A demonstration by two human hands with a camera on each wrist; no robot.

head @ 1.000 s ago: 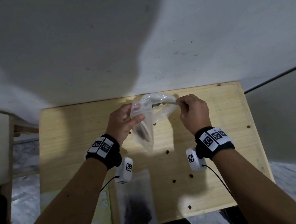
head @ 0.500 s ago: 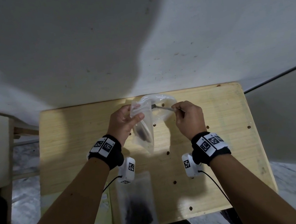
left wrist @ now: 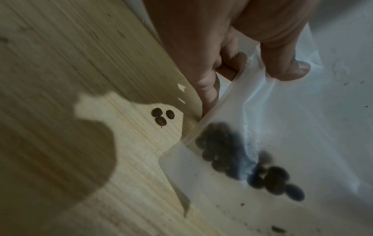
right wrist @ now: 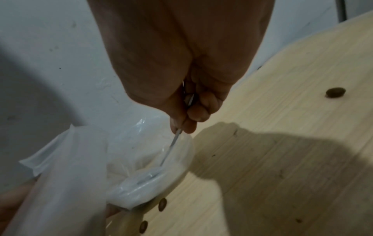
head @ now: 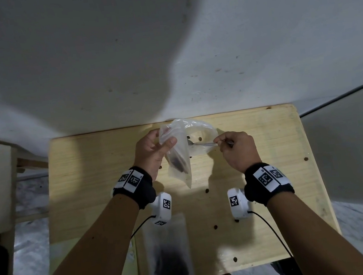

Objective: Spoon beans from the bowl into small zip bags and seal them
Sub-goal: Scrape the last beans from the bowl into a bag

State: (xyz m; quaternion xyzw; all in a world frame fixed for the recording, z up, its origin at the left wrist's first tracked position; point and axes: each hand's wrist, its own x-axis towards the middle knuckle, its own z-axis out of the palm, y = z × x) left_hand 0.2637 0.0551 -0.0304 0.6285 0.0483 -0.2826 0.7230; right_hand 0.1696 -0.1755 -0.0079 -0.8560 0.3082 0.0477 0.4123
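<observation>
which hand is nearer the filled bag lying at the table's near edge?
Left. The left hand, holding the zip bag, sits up-table from the filled bag; the right hand is farther right.

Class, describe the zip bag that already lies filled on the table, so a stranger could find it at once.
Start at the wooden table and go to its near edge, below the left hand. There a flat zip bag lies by itself with a dark heap of beans inside. Unlike the bag held up in that hand, nobody touches it.

Counted on wooden table [head: 256, 132]: two zip bags, one held [head: 177, 158], one lying at near edge [head: 169, 259]; one spoon [head: 202, 144]; one bowl [head: 200, 132]; two hands.
</observation>
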